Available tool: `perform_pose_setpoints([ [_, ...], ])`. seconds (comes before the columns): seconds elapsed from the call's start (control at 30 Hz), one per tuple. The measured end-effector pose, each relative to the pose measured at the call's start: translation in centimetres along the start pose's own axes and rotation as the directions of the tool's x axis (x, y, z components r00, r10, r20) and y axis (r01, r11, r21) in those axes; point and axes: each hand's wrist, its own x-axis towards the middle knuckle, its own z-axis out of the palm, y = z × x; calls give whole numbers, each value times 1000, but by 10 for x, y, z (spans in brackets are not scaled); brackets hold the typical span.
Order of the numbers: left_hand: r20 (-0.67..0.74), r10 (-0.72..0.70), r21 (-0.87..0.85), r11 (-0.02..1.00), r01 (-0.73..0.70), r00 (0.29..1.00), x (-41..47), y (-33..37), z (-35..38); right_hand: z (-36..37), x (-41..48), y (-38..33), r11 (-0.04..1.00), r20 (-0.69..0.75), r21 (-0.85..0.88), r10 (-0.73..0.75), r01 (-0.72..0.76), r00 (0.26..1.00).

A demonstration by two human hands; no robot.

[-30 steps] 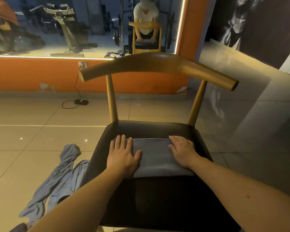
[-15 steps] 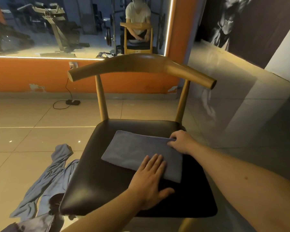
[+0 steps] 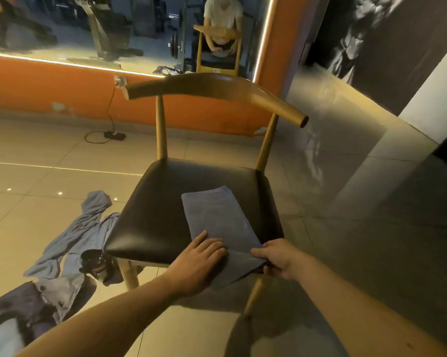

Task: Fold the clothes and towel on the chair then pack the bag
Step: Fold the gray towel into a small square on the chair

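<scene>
Through the head camera, the blue towel (image 3: pixel 217 217) lies folded into a narrow strip on the black seat of the wooden chair (image 3: pixel 160 215). Its long axis runs from the middle of the seat toward the person and slightly to their right, ending at the seat's near right corner, where the near end hangs over the front edge. Both hands are at that near end. The left hand (image 3: pixel 199 261) lies flat with straight fingers, pressing the towel's near left part against the seat and holding nothing. The right hand (image 3: pixel 279 258) is just beside it, its grip closed on the towel's right edge with the fingers curled round the cloth where it leaves the seat. The far short end lies free, away from both hands and toward the backrest (image 3: pixel 212 85). That is the relation the next move turns on. Another fold would probably carry the near end away from the person along the long axis onto the far end, with the right hand leading and the left holding the strip in place. Because that end is unsupported, the strip could slide off the corner if the flat hand lifts first. A blue garment (image 3: pixel 88 228) lies crumpled on the tiled floor (image 3: pixel 37 176) left of the chair, not yet folded. Darker items lie near it, and I cannot tell whether one is the bag.
</scene>
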Motion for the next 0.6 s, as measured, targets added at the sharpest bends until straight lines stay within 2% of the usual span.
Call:
perform_pose_setpoints([
  [0.17, 105, 48, -178, 984, -29, 993, -33, 19, -16, 7, -30, 39, 998, 36, -49, -34, 36, 999],
  [0.3, 141, -58, -377, 920, 108, 988, -46, 30, -32, 5, -47, 54, 993, 57, -71, -87, 91, 995],
  [0.4, 178, -198, -545, 796, 264, 964, -46, 36, -47, -1, -49, 58, 981, 4, -63, -183, 183, 983],
  [0.47, 204, -282, -659, 669, 344, 938, -43, 37, -52, -6, -49, 63, 908, -1, -242, -353, 342, 936],
  [0.53, 195, -345, -732, 572, 370, 918, -40, 35, -53, -5, -49, 63, 761, 71, -426, -512, 490, 856],
  [0.6, 198, -392, -783, 488, 386, 898, -36, 32, -51, -1, -45, 57, 637, 149, -503, -602, 585, 784],
])
